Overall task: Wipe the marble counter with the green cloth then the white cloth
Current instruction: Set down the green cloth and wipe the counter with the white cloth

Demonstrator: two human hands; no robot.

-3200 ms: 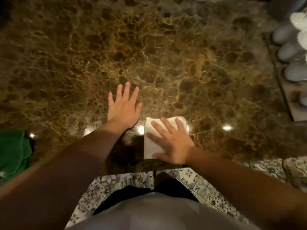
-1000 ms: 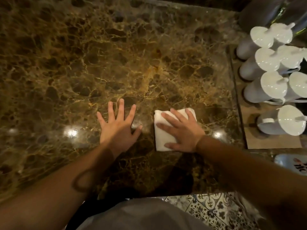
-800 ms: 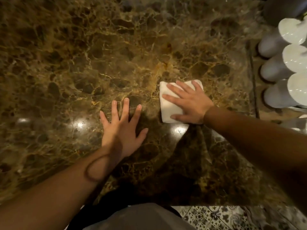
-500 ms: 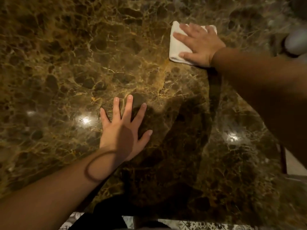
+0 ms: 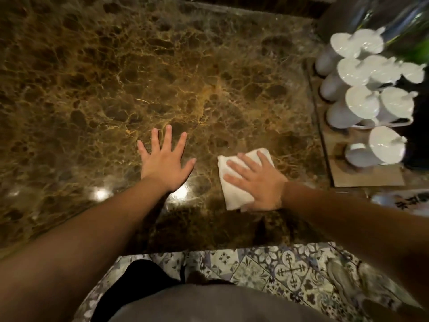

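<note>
the right hand point(image 5: 257, 182) lies flat on the folded white cloth point(image 5: 234, 182), fingers spread and palm pressing down, so the cloth is pinned to the marble counter point(image 5: 209, 77) rather than gripped. the cloth sits near the counter's front edge, to the right of centre. the left hand point(image 5: 164, 163) rests open and empty on the bare stone just beside it, fingers splayed, apparently bracing the body. the green cloth is not in view, so this looks like the second, white-cloth stage of the job.

to do this pass well, the palm should keep even pressure across the whole fold so no corner lifts or rolls under. strokes are best long and overlapping, worked from the far side back toward the front edge, so streaks don't show on the glossy surface. on the right, white ceramic cups point(image 5: 362, 105) stand upturned on a cardboard sheet point(image 5: 366, 177) close to the wiping zone; the hand should slow near them to avoid knocking one.
</note>
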